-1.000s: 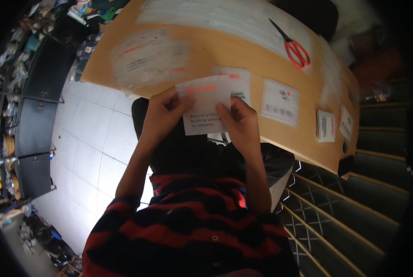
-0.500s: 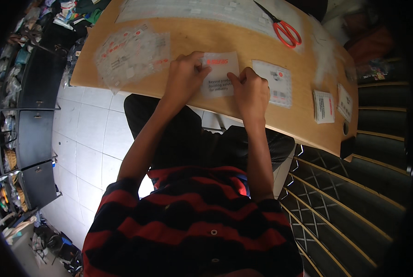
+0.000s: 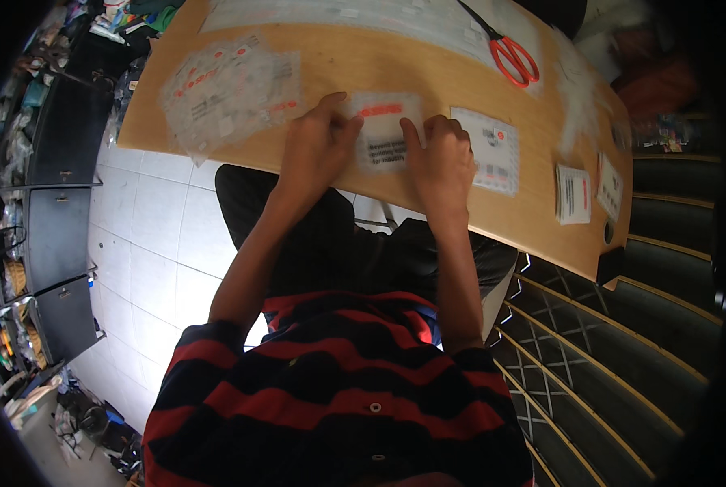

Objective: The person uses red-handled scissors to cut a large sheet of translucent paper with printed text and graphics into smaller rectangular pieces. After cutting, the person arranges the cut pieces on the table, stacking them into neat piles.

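Note:
A small clear plastic bag (image 3: 383, 134) with a white printed card inside is between my hands near the table's front edge. Red and black print shows on it, slightly blurred. My left hand (image 3: 321, 146) pinches its left edge, thumb on top. On the opposite edge, my right hand (image 3: 442, 158) has its thumb against the bag and its other fingers curled; its grip is partly hidden. Just right of that hand, partly covered by it, lies another bagged card (image 3: 497, 154). Left of my left hand a loose pile of clear printed bags (image 3: 225, 93) is spread out.
Red-handled scissors (image 3: 513, 61) lie at the back on clear plastic sheeting (image 3: 363, 20). A stack of printed cards (image 3: 573, 195) sits near the right end of the wooden table (image 3: 322, 61), beside another packet (image 3: 609, 185). Dark cabinets (image 3: 58, 227) stand left, yellow-edged steps (image 3: 647, 325) right.
Both hands stay at the bag's sides. My right thumb has straightened up along its edge, and my left fingers have spread a little. The view has shifted slightly.

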